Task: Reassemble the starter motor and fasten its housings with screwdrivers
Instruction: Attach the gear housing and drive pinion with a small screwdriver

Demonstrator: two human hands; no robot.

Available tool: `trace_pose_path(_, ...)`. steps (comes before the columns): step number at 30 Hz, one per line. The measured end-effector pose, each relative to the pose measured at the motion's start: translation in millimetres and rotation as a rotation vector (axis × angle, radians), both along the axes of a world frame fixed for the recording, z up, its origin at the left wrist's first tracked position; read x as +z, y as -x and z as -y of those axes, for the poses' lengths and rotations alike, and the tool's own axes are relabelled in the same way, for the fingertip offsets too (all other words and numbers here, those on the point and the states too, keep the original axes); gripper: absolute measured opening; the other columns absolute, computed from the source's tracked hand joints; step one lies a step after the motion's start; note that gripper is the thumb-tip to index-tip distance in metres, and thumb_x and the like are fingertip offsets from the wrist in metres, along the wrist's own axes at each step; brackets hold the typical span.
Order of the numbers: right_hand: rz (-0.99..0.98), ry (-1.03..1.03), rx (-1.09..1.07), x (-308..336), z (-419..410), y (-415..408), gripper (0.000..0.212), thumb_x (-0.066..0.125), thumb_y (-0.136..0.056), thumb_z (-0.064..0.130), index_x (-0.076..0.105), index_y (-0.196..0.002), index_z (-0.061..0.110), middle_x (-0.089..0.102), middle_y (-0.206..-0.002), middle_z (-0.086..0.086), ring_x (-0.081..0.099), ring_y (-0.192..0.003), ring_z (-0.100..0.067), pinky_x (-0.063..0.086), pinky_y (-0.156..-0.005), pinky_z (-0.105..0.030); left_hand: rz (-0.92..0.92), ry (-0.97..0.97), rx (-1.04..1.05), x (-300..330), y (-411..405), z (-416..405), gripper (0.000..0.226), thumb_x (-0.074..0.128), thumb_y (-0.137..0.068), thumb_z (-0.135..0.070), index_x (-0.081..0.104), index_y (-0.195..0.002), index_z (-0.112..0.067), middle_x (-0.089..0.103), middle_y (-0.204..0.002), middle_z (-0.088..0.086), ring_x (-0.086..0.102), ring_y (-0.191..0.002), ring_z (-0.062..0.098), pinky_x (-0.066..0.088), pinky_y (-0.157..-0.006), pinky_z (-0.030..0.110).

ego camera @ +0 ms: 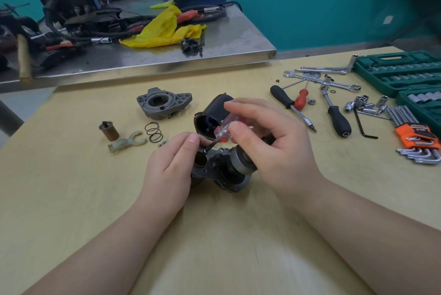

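Note:
My left hand (170, 163) grips the dark starter motor body (222, 170) on the wooden table, its brass-lined solenoid bore facing up. My right hand (269, 142) holds a small screwdriver with a clear and red handle (223, 131); its tip touches the body beside the bore. Behind them lies the black cylindrical motor casing (212, 115), open end toward me. The grey nose housing (163, 103) sits farther left. A brass plunger (109, 130), a pale fork lever (126, 144) and a coil spring (154, 131) lie at the left.
At the right lie screwdrivers (287, 101), wrenches (319, 77), loose sockets (365, 104), hex keys with an orange holder (416, 138) and green socket cases (396, 72). A steel bench (167, 56) behind carries cables, a yellow rag and another motor.

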State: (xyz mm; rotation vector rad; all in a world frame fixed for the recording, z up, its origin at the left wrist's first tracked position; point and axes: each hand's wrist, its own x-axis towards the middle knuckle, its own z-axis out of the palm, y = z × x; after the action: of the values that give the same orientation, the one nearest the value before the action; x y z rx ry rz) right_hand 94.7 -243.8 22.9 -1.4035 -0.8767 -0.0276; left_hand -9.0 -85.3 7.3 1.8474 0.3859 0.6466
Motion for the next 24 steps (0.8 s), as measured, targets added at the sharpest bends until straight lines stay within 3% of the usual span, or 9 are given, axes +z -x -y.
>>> trace_pose_path(7,-0.026,-0.034,-0.028,-0.6,-4.3,1.6,0.028,0.083,-0.090,0.011,0.078,-0.113,0.027,0.073,-0.098,0.000,0.077,-0.091,-0.023,0.061,-0.082,-0.035,0.022,-0.024,-0.021,-1.6,0.6,-2.1,0.030,0.047,-0.107,-0.034,0.074,-0.093,-0.035,0.074,-0.094,-0.016,0.066,-0.093,0.002,0.046,-0.075,0.010)
trace_pose_path(11,0.019,-0.002,-0.002,-1.1,-2.6,0.5,0.034,0.073,-0.094,0.003,0.077,-0.125,0.017,0.075,-0.116,0.009,0.076,-0.100,-0.014,0.059,-0.084,-0.020,0.020,-0.034,-0.023,-3.1,0.6,-3.3,0.030,0.046,-0.107,-0.036,0.072,-0.092,-0.035,0.073,-0.092,-0.015,0.064,-0.089,0.001,0.046,-0.074,0.010)
trace_pose_path(14,0.008,-0.005,-0.013,-1.0,-3.7,1.6,0.039,0.080,-0.091,0.005,0.075,-0.126,0.023,0.076,-0.107,0.002,0.076,-0.099,-0.019,0.059,-0.086,-0.026,0.029,-0.030,-0.025,-3.7,0.2,-3.7,0.030,0.047,-0.106,-0.036,0.072,-0.091,-0.033,0.072,-0.091,-0.013,0.064,-0.088,0.001,0.046,-0.074,0.011)
trace_pose_path(16,0.020,-0.002,-0.056,-0.1,-4.3,0.9,0.035,0.085,-0.089,0.010,0.076,-0.119,0.027,0.075,-0.100,0.000,0.073,-0.095,-0.017,0.055,-0.083,-0.023,0.033,-0.016,-0.029,-4.2,0.1,-3.7,0.030,0.047,-0.106,-0.037,0.073,-0.091,-0.033,0.072,-0.091,-0.012,0.064,-0.087,0.002,0.046,-0.074,0.012)
trace_pose_path(21,0.044,0.004,-0.019,-0.6,-0.6,0.7,0.028,0.070,-0.098,0.005,0.076,-0.125,0.009,0.076,-0.116,-0.001,0.075,-0.098,-0.013,0.055,-0.082,-0.016,0.039,-0.014,-0.029,-4.3,0.1,-2.8,0.031,0.047,-0.107,-0.036,0.073,-0.090,-0.035,0.072,-0.091,-0.013,0.064,-0.087,0.002,0.046,-0.074,0.012)
trace_pose_path(24,0.018,-0.007,-0.019,-1.3,-1.4,2.8,0.028,0.075,-0.096,0.003,0.076,-0.123,0.010,0.077,-0.104,-0.006,0.078,-0.094,-0.015,0.060,-0.083,-0.030,0.053,0.001,-0.032,-4.4,0.7,-2.1,0.031,0.047,-0.106,-0.035,0.074,-0.090,-0.034,0.073,-0.090,-0.014,0.064,-0.087,0.001,0.047,-0.075,0.012)
